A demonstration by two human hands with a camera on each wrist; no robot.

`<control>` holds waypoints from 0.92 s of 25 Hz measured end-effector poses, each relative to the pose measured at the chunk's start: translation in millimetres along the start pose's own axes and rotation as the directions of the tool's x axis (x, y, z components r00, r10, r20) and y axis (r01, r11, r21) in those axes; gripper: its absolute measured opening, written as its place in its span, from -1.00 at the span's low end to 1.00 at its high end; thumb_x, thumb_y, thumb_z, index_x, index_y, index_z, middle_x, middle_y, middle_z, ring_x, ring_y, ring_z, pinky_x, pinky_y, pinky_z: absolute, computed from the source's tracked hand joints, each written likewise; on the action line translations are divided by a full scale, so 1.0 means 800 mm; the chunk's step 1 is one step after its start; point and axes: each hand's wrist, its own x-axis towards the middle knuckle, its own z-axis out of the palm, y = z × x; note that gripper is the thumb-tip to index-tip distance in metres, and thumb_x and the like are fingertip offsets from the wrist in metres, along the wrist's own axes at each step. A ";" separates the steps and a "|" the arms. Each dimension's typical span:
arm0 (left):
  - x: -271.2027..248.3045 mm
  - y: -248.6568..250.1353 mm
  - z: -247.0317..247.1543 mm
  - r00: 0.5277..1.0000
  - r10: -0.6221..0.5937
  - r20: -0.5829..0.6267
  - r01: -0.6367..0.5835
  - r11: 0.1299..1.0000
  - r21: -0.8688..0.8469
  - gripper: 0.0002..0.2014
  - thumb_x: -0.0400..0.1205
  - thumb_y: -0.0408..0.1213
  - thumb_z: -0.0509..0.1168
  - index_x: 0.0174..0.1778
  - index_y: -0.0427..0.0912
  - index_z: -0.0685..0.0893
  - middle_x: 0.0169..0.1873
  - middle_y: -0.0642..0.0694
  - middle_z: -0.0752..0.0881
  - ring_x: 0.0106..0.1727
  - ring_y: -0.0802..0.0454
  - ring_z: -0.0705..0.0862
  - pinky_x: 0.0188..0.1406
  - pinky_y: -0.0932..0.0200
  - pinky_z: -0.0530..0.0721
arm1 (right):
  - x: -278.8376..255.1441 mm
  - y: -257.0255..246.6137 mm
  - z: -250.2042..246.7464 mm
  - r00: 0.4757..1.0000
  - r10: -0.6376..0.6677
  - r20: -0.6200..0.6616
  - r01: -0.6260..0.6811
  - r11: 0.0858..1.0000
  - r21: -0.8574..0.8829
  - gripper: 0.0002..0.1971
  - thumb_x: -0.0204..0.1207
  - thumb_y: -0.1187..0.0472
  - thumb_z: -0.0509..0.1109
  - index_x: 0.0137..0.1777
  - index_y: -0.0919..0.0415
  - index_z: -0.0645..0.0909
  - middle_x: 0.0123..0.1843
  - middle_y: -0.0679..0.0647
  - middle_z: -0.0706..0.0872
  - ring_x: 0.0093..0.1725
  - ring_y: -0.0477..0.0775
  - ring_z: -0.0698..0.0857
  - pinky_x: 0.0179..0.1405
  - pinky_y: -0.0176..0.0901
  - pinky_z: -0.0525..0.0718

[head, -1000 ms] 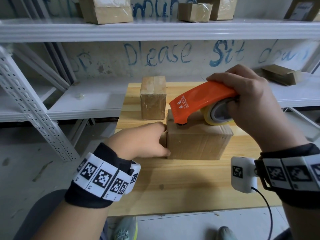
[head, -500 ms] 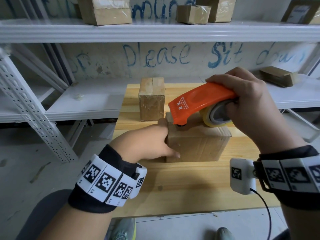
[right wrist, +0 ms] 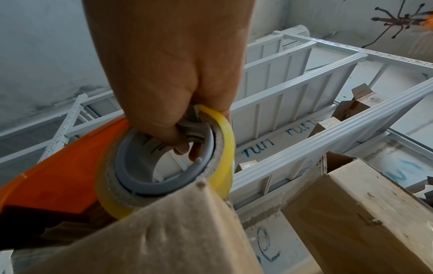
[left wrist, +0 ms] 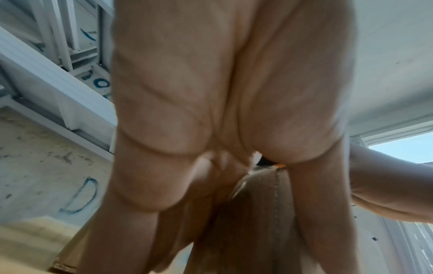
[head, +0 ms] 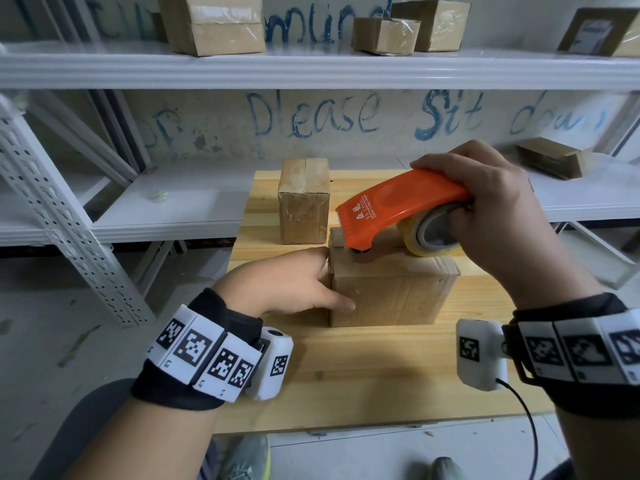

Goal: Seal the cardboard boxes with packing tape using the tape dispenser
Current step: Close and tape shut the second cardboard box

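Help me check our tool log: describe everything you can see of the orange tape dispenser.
The tape dispenser has a smooth orange plastic shell with white printing and a toothed front edge. A yellowish tape roll sits at its rear on a grey hub. The right hand grips it, fingers hooked through the hub. Tilted nose-down, its front end rests on the near box, at the top's left edge.

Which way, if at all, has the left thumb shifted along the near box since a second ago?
Yes: the left hand has slid its thumb rightward along the near box, further past its left corner.
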 end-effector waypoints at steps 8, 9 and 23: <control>0.023 -0.014 0.007 0.992 -0.114 -0.058 0.096 0.963 -0.252 0.21 -0.20 0.35 0.73 0.42 -0.02 0.58 0.24 -0.01 0.76 0.28 -0.05 0.72 0.36 -0.13 0.67 | 0.000 -0.003 0.000 1.000 -0.004 0.019 0.004 1.000 -0.006 -0.39 0.31 0.58 0.35 0.36 0.13 0.66 0.18 0.17 0.63 0.15 0.22 0.64 0.08 0.25 0.67; 0.027 -0.016 0.007 0.990 -0.128 -0.054 0.108 0.954 -0.278 0.26 -0.24 0.33 0.75 0.42 -0.05 0.57 0.24 -0.05 0.76 0.27 -0.07 0.73 0.35 -0.13 0.68 | 0.002 -0.007 0.001 1.000 -0.013 0.024 0.014 1.000 -0.012 -0.41 0.32 0.54 0.34 0.35 0.13 0.66 0.17 0.17 0.63 0.15 0.24 0.64 0.08 0.26 0.67; 0.017 0.007 0.011 0.978 -0.194 -0.073 0.136 0.866 -0.482 0.34 -0.06 -0.16 0.81 0.68 0.13 0.29 0.43 -0.07 0.61 0.37 -0.12 0.64 0.15 -0.07 0.78 | 0.006 -0.016 0.006 0.999 0.018 0.031 -0.017 1.000 -0.023 -0.39 0.27 0.48 0.31 0.35 0.11 0.69 0.10 0.19 0.62 0.06 0.30 0.63 -0.02 0.26 0.66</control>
